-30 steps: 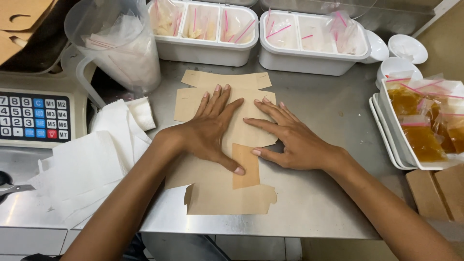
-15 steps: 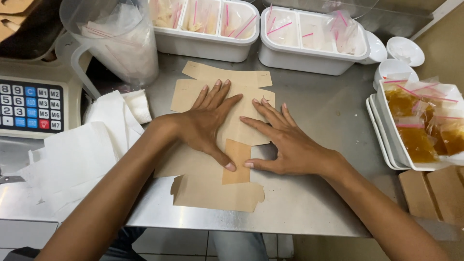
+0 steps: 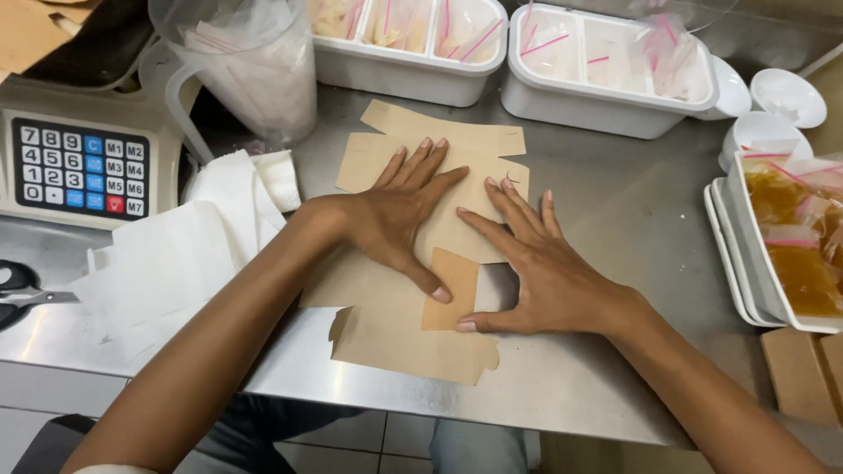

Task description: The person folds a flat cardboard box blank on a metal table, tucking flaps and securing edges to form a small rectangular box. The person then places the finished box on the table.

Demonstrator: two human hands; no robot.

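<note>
- The left hand [image 3: 399, 215] lies flat, palm down, on a die-cut brown cardboard box blank [image 3: 413, 342], fingers spread and straight, gripping nothing; the open palm pins the sheet to the steel counter [image 3: 632, 211] so it cannot slide.
- The right hand [image 3: 544, 272] lies flat just beside it on the same blank, fingers fanned toward the far edge, thumb stretched back toward the person along the edge of a folded flap [image 3: 450, 290]; it too clamps nothing, only presses.
- The flap lies between the two thumbs, the left thumb tip resting on it, which looks like the way to hold a crease down flat.
- The blank lies under both palms, its notched far tabs beyond the fingertips and its near panel reaching to the counter's front edge.
- Left of the left hand lies a heap of white paper sheets [image 3: 167, 263], close to the wrist; beyond it sits a weighing scale with a keypad [image 3: 79, 167] and, at the far left, black-handled scissors [image 3: 22, 294].
- Beyond the left fingertips stands a clear plastic jug [image 3: 241, 70] stuffed with clear bags.
- Beyond both hands sit two white divided tubs [image 3: 606, 70] of small sealed bags.
- Right of the right hand, well apart, a white tray [image 3: 746, 263] holds bags of amber sauce.
</note>
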